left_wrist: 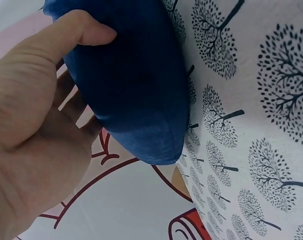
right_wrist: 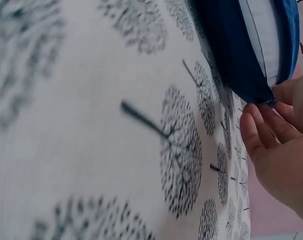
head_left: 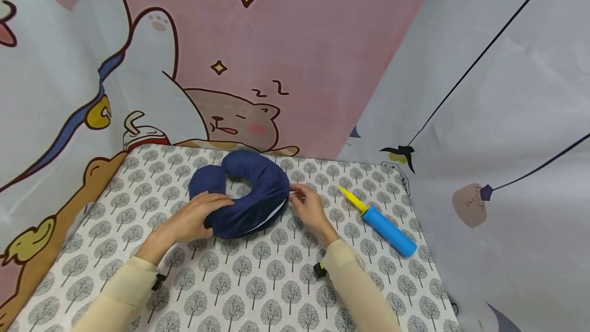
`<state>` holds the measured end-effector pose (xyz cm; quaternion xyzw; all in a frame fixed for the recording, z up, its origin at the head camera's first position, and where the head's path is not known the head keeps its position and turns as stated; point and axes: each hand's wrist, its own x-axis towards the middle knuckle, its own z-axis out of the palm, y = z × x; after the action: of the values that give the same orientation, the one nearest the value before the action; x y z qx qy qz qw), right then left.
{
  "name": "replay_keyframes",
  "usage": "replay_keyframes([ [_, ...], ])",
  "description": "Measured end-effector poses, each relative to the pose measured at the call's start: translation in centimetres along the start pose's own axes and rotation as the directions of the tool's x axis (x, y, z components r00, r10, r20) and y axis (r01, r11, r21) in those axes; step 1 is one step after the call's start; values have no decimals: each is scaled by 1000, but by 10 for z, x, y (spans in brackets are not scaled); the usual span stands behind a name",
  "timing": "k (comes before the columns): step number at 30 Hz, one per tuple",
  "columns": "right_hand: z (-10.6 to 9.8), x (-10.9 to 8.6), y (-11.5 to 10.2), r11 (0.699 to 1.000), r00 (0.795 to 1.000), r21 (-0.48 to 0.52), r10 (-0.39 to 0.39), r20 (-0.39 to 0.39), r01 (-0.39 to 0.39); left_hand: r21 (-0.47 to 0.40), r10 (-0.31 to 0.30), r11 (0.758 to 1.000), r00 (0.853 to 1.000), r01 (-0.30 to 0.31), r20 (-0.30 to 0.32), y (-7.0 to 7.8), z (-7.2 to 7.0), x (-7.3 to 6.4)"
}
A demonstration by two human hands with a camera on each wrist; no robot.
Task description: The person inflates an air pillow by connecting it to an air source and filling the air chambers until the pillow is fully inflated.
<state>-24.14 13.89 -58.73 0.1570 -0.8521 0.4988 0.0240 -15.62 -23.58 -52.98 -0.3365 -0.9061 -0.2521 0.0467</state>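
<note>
A navy U-shaped neck pillow [head_left: 269,181] lies on the tree-print cloth with its gap toward the back left. Along its near right side the cover's zip stands apart, and a white inner layer [right_wrist: 261,35] shows through the slit. My left hand [head_left: 195,216] grips the pillow's near left part, thumb on the near side and fingers over the top; in the left wrist view the thumb presses the blue fabric [left_wrist: 136,90]. At the slit's right end, my right hand [right_wrist: 286,140] pinches the zipper end [right_wrist: 268,103] between thumb and fingertips.
A blue hand pump [head_left: 392,232] with a yellow nozzle [head_left: 352,199] lies to the right on the tree-print cloth [head_left: 258,291]. Printed cartoon curtains [head_left: 313,55] rise behind the table and along both sides.
</note>
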Motion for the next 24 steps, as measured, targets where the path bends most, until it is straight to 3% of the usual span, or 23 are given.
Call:
replay_keyframes([
  [8, 6, 7, -4, 997, 994, 3, 76, -77, -76, 19, -93, 996, 993, 92, 73, 8, -4, 2],
  [13, 6, 8, -6, 988, 981, 31, 151, -122, -149, 17, -91, 996, 993, 90, 75, 7, -1, 5],
  [17, 6, 8, -6, 986, 976, 14, 167, -138, -167, 15, -97, 995, 989, 96, 113, 11, -6, 8],
  [21, 7, 9, -6, 987, 978, -2, 161, -134, -163, -8, -111, 993, 980, 114, 163, 19, -18, 21],
  [24, 9, 9, -7, 988, 980, 8, 154, -126, -155, -20, -88, 996, 987, 91, 135, 24, -24, 42],
])
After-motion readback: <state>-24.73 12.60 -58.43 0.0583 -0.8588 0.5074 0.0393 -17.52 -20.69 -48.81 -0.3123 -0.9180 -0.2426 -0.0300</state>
